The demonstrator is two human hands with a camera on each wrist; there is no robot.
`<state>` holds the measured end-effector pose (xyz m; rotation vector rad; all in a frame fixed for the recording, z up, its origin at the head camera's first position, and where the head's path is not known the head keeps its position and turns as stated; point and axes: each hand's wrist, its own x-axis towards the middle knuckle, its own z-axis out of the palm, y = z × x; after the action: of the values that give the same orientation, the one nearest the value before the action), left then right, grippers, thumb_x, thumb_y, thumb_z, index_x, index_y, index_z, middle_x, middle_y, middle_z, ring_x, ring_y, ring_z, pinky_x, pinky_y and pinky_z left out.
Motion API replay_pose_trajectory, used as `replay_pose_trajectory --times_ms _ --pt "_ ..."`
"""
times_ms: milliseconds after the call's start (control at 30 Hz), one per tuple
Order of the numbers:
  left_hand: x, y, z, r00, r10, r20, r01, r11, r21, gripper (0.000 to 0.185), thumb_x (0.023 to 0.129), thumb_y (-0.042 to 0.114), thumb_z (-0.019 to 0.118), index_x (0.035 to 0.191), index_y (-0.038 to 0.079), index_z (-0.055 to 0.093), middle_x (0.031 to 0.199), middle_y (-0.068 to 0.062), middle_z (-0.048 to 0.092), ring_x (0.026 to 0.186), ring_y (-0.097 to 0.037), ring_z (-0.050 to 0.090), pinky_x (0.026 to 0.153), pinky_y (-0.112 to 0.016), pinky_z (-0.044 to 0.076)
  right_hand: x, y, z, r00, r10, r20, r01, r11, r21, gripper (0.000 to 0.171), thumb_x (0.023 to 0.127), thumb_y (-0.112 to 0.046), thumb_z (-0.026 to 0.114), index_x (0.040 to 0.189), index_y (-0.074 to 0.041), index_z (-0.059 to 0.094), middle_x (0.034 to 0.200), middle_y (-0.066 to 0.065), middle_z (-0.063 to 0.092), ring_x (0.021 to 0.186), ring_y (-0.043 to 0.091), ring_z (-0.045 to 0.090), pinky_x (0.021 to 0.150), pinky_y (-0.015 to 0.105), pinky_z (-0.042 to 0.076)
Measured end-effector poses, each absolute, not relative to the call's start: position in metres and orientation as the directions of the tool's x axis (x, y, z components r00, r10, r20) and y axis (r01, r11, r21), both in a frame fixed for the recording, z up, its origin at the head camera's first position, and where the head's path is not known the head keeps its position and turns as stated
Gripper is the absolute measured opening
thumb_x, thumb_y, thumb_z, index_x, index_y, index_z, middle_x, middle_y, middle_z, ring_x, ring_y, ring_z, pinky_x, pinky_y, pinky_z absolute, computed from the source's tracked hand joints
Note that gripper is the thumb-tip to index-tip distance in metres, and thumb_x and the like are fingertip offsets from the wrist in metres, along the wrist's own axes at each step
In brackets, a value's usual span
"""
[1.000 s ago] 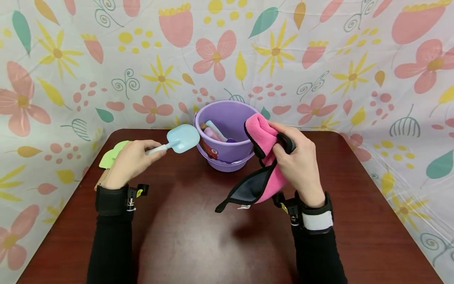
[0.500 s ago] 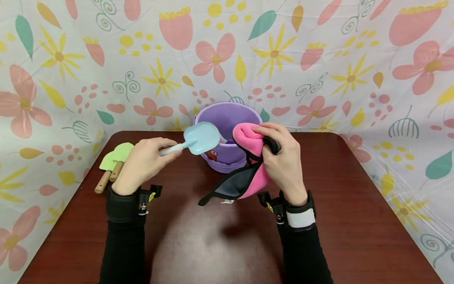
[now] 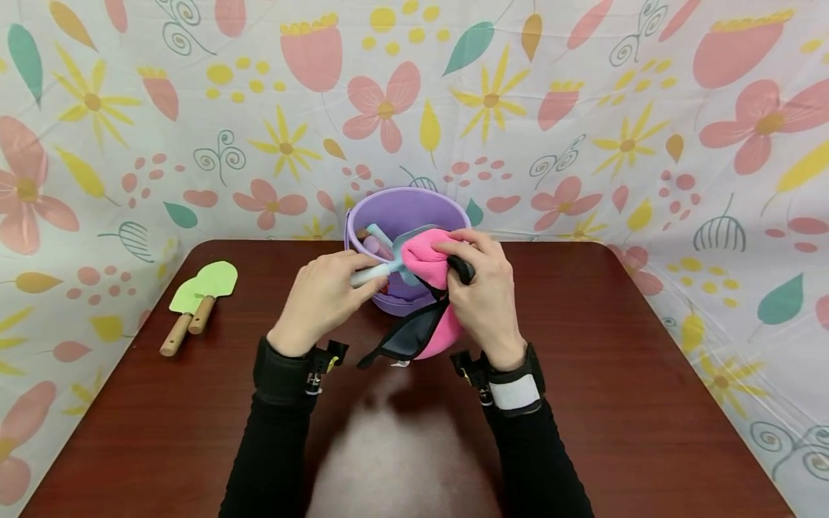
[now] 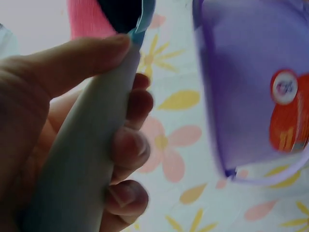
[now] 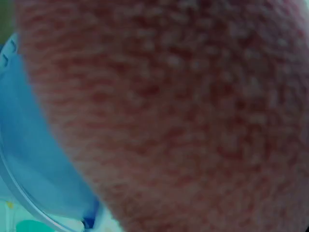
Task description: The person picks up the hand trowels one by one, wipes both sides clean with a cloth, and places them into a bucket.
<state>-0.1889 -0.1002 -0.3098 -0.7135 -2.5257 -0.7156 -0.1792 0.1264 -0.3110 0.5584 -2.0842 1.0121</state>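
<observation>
Wiping step was in hand: left hand [image 3: 324,291] gripped the scoop [image 3: 378,267] by its handle, fingers [image 4: 128,145] curled round it, in front of the bucket [image 3: 406,216]. Right hand [image 3: 482,295] clutched the cloth [image 3: 424,253] against the blade. Next likely called for rubbing along the blade.

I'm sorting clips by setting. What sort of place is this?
Likely a staged indoor recording booth: a flowered sheet hung behind a wooden table, with a toy bucket and shovels on it.
</observation>
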Motion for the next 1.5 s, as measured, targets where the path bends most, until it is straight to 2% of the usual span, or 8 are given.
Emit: replay_pose_trajectory --times_ms 200,333,500,700,867,1067,1233,1500 --pt "-0.189 -0.081 -0.317 -0.716 0.355 0.602 0.597 0.757 0.264 0.006 0.087 0.019 0.067 0.087 0.013 0.069 0.075 0.002 0.055 0.057 -0.015 0.049 0.048 -0.034 0.039 -0.178 0.112 -0.319 -0.685 -0.091 0.723 -0.590 0.651 -0.477 0.035 0.077 0.007 0.064 0.104 -0.011 0.076 0.116 0.005 0.064 0.099 0.026 0.053 0.075 0.042 0.047" --pt "-0.189 -0.073 -0.319 -0.699 0.330 0.634 0.597 0.758 0.263 0.009 0.086 0.017 0.069 0.080 0.012 0.064 0.072 0.003 0.051 0.055 -0.015 0.048 0.047 -0.033 0.037 -0.175 0.105 -0.320 -0.673 -0.079 0.735 -0.586 0.665 -0.464 0.033 0.078 0.004 0.065 0.105 -0.011 0.076 0.116 0.005 0.064 0.098 0.025 0.052 0.073 0.042 0.048" --pt "-0.190 -0.067 -0.321 -0.703 0.304 0.643 0.583 0.764 0.277 0.017 0.086 0.016 0.073 0.076 0.010 0.061 0.069 0.001 0.050 0.054 -0.017 0.048 0.047 -0.034 0.038 -0.174 0.100 -0.321 -0.652 -0.097 0.752 -0.603 0.667 -0.437 0.033 0.078 0.003 0.067 0.108 -0.008 0.074 0.116 0.008 0.063 0.098 0.027 0.052 0.078 0.042 0.048" --pt "-0.190 -0.062 -0.325 -0.694 0.313 0.648 0.594 0.758 0.270 0.010 0.086 0.015 0.072 0.081 0.009 0.065 0.073 0.000 0.056 0.063 -0.021 0.059 0.052 -0.038 0.045 -0.180 0.104 -0.322 -0.642 -0.095 0.761 -0.622 0.644 -0.445 0.034 0.077 0.008 0.065 0.107 -0.006 0.074 0.115 0.011 0.063 0.098 0.030 0.052 0.083 0.040 0.044" --pt "-0.190 -0.059 -0.327 -0.673 0.362 0.645 0.638 0.726 0.258 0.004 0.086 0.011 0.069 0.087 0.008 0.066 0.082 -0.002 0.061 0.067 -0.020 0.059 0.055 -0.038 0.046 -0.186 0.112 -0.323 -0.643 -0.072 0.762 -0.618 0.637 -0.462 0.032 0.078 0.008 0.064 0.105 -0.005 0.074 0.114 0.012 0.064 0.099 0.032 0.054 0.083 0.041 0.043" --pt "-0.190 -0.060 -0.329 -0.658 0.396 0.641 0.664 0.707 0.245 0.012 0.090 0.016 0.069 0.099 0.009 0.070 0.089 -0.001 0.064 0.070 -0.017 0.060 0.056 -0.037 0.047 -0.192 0.121 -0.323 -0.664 -0.033 0.747 -0.584 0.647 -0.490 0.032 0.077 0.009 0.063 0.103 -0.007 0.075 0.111 0.009 0.066 0.094 0.031 0.054 0.080 0.041 0.043" --pt "-0.188 -0.063 -0.327 -0.640 0.416 0.646 0.683 0.693 0.231 0.018 0.090 0.021 0.072 0.103 0.009 0.072 0.091 -0.002 0.067 0.073 -0.017 0.062 0.058 -0.036 0.049 -0.197 0.129 -0.323 -0.662 0.004 0.750 -0.560 0.662 -0.498 0.029 0.079 0.007 0.063 0.102 -0.006 0.075 0.111 0.010 0.066 0.100 0.032 0.055 0.085 0.043 0.043" --pt "-0.186 -0.067 -0.324 -0.656 0.429 0.621 0.681 0.691 0.242 0.023 0.090 0.023 0.073 0.109 0.010 0.073 0.097 -0.002 0.070 0.081 -0.016 0.064 0.065 -0.037 0.051 -0.200 0.144 -0.321 -0.650 0.076 0.756 -0.530 0.668 -0.523 0.028 0.081 0.006 0.062 0.103 -0.007 0.075 0.109 0.009 0.066 0.099 0.032 0.055 0.087 0.043 0.041"
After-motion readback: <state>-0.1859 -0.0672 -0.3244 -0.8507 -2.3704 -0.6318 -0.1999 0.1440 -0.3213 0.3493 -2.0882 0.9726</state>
